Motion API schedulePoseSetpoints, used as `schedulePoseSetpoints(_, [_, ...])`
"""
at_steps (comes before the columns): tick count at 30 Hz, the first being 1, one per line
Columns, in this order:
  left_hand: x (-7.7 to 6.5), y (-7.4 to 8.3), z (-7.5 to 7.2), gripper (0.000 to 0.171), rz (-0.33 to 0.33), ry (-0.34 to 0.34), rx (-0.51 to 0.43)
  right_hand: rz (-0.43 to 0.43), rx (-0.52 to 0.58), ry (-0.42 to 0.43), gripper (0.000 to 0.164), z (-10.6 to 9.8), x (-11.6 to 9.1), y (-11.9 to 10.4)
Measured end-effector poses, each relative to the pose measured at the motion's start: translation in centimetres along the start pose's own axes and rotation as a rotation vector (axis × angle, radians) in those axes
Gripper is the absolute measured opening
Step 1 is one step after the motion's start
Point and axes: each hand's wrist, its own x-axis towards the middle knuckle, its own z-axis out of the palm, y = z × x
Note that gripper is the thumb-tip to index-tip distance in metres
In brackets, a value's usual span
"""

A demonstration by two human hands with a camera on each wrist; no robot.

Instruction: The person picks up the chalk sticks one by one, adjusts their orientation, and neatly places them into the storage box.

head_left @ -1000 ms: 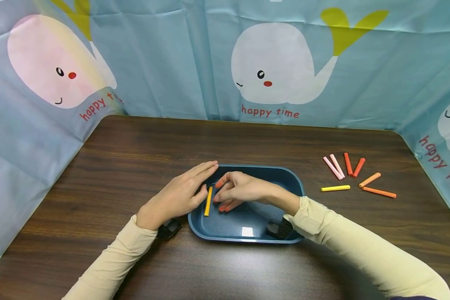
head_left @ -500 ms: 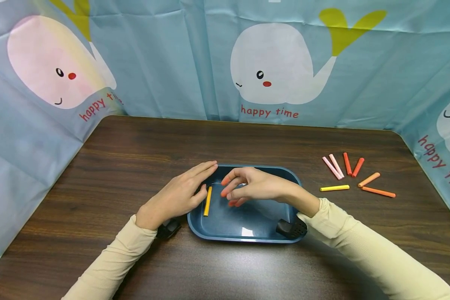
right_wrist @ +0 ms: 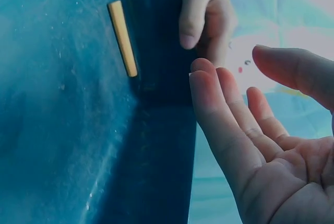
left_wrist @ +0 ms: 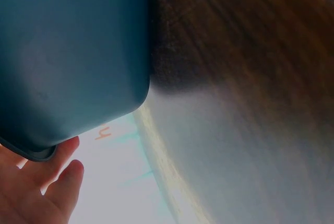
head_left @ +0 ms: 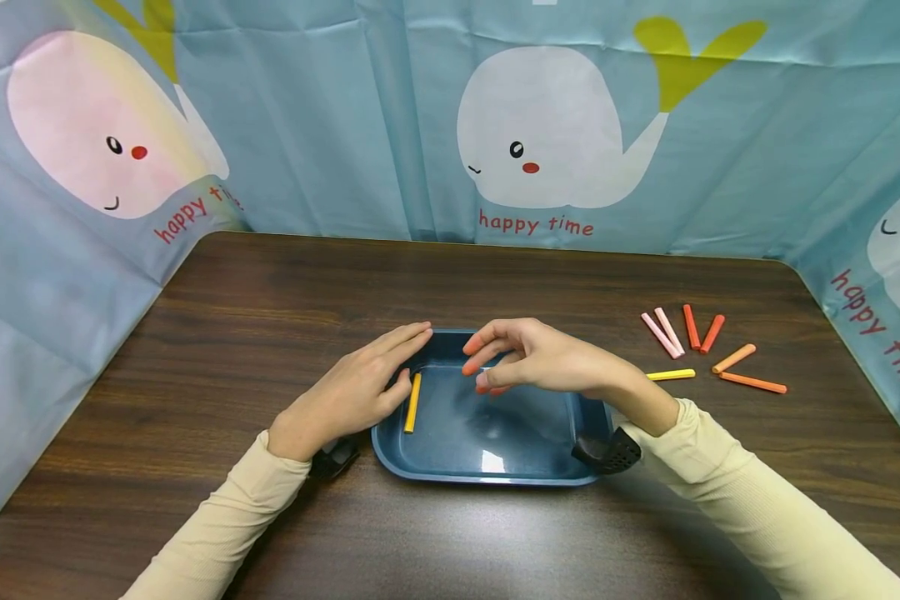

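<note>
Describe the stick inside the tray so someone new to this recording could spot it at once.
On the brown table sits a blue tray. In its left end, near the left hand, lies a dark yellow stick. It is the tray's only visible stick; the other sticks lie on the table, to the right.

At the centre of the frame: one tray (head_left: 487, 454) with one deep-yellow stick (head_left: 412, 403) inside, one left hand (head_left: 352, 386), one right hand (head_left: 543, 356). At right: two pink sticks (head_left: 656, 335), two red sticks (head_left: 712, 334), two orange sticks (head_left: 752, 382), one bright-yellow stick (head_left: 672, 375). Across the upper half: three whales (head_left: 543, 125).
</note>
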Motion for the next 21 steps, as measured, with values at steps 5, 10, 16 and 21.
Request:
schedulePoseSetpoints(5, [0.0,0.0,0.0,0.057,0.008,0.002,-0.003,-0.018,-0.007,0.009,0.045,-0.5,-0.5,0.2])
schedulePoseSetpoints(10, [0.0,0.0,0.0,0.056,0.004,-0.001,-0.006,-0.023,0.008,0.025,0.045,-0.9,-1.1,0.1])
schedulePoseSetpoints(16, [0.0,0.0,0.0,0.056,0.019,0.004,0.007,-0.056,0.009,0.039,0.044,-1.5,-2.1,0.2])
schedulePoseSetpoints(21, [0.1,0.0,0.0,0.056,0.036,0.018,0.017,-0.069,-0.004,0.075,0.044,-2.2,-3.1,0.1])
